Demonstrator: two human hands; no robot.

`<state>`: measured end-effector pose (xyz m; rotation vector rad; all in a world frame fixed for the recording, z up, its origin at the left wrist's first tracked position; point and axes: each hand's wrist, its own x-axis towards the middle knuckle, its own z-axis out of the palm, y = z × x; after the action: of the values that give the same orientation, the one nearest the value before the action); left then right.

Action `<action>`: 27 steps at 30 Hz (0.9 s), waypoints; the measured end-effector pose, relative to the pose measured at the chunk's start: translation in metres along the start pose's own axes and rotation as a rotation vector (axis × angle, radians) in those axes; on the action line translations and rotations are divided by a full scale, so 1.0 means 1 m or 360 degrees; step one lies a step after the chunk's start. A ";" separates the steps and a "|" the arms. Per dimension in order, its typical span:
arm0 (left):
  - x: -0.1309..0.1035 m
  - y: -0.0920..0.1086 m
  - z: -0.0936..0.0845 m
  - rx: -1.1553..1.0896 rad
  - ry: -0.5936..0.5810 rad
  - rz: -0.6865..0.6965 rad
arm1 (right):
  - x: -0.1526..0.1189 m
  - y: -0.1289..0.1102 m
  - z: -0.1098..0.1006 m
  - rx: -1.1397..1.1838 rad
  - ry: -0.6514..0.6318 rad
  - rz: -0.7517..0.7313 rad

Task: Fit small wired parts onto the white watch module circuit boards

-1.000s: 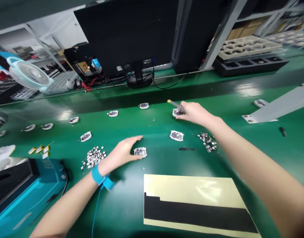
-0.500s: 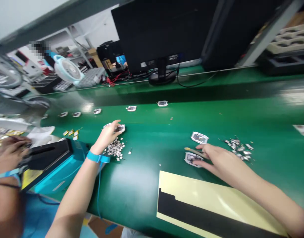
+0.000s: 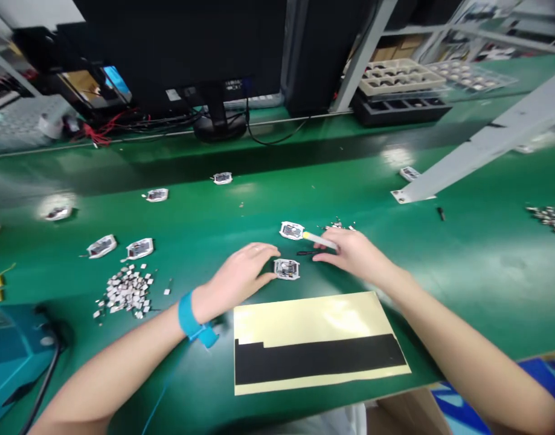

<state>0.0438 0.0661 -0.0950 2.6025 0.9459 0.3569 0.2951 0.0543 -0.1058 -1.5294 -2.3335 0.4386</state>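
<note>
My left hand (image 3: 241,275) lies at the left side of a white-framed device housing (image 3: 287,269), its thumb and forefinger apart at the edge. Small electronic parts show inside that housing. A pen-like stick with a yellow end (image 3: 320,240) is pinched in my right hand (image 3: 352,251), pointing left. Under the stick lies a slim dark tool (image 3: 307,252); whether my right hand also holds it, I cannot tell. Just above sits a second white housing (image 3: 291,230). A blue strap (image 3: 192,316) circles my left wrist.
A yellow sheet with a black band (image 3: 322,356) lies in front of me. To the left are a pile of small silvery pieces (image 3: 128,290) and two housings, one of them a white housing (image 3: 140,248). A monitor stand (image 3: 218,124) and a slanted grey post (image 3: 481,142) rise behind.
My left hand has left the housing by the silvery pile and moved right to the lower housing. My right hand has drawn back from that housing, still holding the stick. The view has swung right.
</note>
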 end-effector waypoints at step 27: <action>0.059 0.041 0.033 -0.1607 0.0252 -0.0588 | -0.064 0.011 -0.011 -0.0724 0.0436 0.0538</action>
<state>0.1227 0.0677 -0.1012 1.4778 0.9313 0.7143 0.3329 0.0002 -0.1062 -2.0516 -2.0513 -0.2416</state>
